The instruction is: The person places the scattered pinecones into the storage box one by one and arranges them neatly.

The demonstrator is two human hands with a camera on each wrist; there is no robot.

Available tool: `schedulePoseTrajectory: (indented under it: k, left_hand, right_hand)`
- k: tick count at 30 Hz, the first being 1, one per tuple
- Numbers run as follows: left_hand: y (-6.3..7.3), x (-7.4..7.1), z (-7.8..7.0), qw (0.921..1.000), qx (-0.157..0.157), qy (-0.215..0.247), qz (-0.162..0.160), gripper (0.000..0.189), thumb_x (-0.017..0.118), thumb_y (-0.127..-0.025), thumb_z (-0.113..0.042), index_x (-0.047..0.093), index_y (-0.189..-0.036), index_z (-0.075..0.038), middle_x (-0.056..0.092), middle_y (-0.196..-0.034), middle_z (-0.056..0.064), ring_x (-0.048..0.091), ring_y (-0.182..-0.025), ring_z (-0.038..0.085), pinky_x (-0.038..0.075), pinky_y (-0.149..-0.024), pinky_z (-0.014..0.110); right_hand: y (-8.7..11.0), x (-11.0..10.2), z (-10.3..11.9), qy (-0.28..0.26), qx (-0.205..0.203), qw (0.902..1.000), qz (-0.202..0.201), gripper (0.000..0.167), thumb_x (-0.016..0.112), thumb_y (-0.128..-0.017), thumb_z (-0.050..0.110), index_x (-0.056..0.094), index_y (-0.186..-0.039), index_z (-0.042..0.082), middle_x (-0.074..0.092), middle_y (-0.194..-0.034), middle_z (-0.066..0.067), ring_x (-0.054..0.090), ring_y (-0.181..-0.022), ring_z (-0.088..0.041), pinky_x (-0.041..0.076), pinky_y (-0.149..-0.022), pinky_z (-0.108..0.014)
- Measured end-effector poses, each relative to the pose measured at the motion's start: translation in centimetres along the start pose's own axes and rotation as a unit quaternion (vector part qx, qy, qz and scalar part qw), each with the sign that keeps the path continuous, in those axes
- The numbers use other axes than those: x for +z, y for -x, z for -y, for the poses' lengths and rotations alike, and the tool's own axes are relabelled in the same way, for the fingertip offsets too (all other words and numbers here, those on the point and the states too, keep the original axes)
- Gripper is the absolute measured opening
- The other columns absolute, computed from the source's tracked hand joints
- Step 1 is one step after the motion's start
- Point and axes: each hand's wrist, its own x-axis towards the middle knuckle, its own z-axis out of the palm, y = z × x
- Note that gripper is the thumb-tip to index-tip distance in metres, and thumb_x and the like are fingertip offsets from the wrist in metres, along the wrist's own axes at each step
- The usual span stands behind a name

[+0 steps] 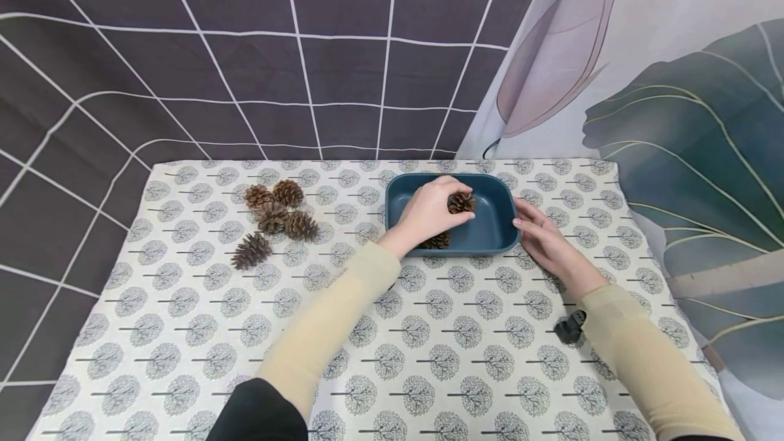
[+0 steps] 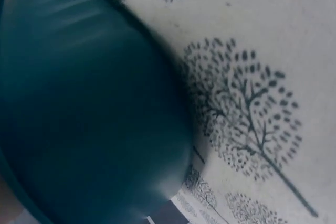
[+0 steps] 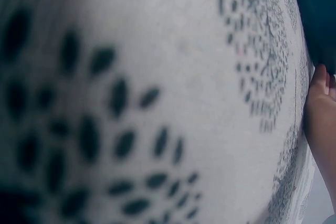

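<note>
A pine cone (image 1: 461, 202) is pinched between the thumb and fingers of my left hand (image 1: 429, 208), over the inside of a dark blue rectangular bin (image 1: 490, 213). Below that hand, a second pine cone (image 1: 436, 241) lies on the bin floor, partly covered by the hand. My right hand (image 1: 547, 237) touches the bin's right end with its fingers and thumb fairly straight. In the left wrist view the bin's wall (image 2: 100, 93) fills the left side, and the held cone is hidden. The right wrist view catches my right hand (image 3: 321, 114) against the bin.
Several pine cones (image 1: 272, 217) lie clustered on the left of the tree-print tablecloth (image 1: 294, 332), one slightly nearer me. A small black object (image 1: 571, 327) sits at the right wrist. Behind the table hangs a dark grid-patterned curtain (image 1: 343, 67).
</note>
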Motion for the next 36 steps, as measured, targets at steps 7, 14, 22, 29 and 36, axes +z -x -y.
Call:
schedulePoseTrajectory:
  k: [7,14,22,29,36]
  left_hand:
    - [-0.1,0.7,-0.1,0.9989,0.014,-0.022,0.039,0.048,0.084,-0.093,-0.030,0.071,-0.136,-0.014,0.068,-0.140,0.003,0.068,-0.127,0.022,0.057,-0.111,0.035]
    - [-0.2,1.2,-0.3,0.9962,0.024,-0.035,0.076,0.046,0.084,-0.093,-0.030,0.072,-0.135,-0.015,0.069,-0.141,0.002,0.067,-0.131,0.021,0.054,-0.115,0.032]
    - [-0.4,1.5,-0.1,0.9894,0.046,-0.060,0.124,0.044,0.084,-0.093,-0.034,0.075,-0.133,-0.017,0.073,-0.139,0.000,0.067,-0.132,0.016,0.051,-0.118,0.029]
    - [-0.3,1.7,0.0,0.9790,0.055,-0.080,0.179,0.041,0.081,-0.096,-0.031,0.073,-0.135,-0.019,0.071,-0.140,-0.002,0.065,-0.134,0.016,0.049,-0.119,0.028]
    - [-0.2,1.8,0.3,0.9739,0.060,-0.089,0.200,0.040,0.082,-0.096,-0.028,0.074,-0.134,-0.018,0.073,-0.139,-0.001,0.066,-0.132,0.017,0.051,-0.118,0.031]
  right_hand:
    - [0.0,0.0,0.0,0.003,0.000,1.0000,0.001,0.049,0.044,-0.109,-0.005,0.057,-0.146,0.024,0.060,-0.145,0.010,0.061,-0.128,-0.005,0.052,-0.110,-0.016]
    - [0.0,-0.1,0.1,0.014,0.007,0.9999,-0.003,0.049,0.048,-0.109,-0.001,0.052,-0.153,0.022,0.057,-0.148,0.012,0.058,-0.132,-0.004,0.050,-0.112,-0.015]
    - [0.0,-0.1,0.0,0.014,0.005,0.9999,0.002,0.049,0.048,-0.109,0.000,0.051,-0.154,0.020,0.057,-0.149,0.010,0.058,-0.133,-0.005,0.049,-0.113,-0.014]
    - [0.0,-0.1,0.0,0.015,0.003,0.9999,-0.001,0.050,0.048,-0.109,-0.001,0.050,-0.155,0.019,0.056,-0.150,0.010,0.058,-0.133,-0.005,0.049,-0.113,-0.015]
    - [0.0,-0.2,-0.1,0.007,0.005,1.0000,-0.004,0.049,0.046,-0.109,-0.003,0.054,-0.151,0.021,0.057,-0.148,0.008,0.058,-0.131,-0.006,0.051,-0.112,-0.016]
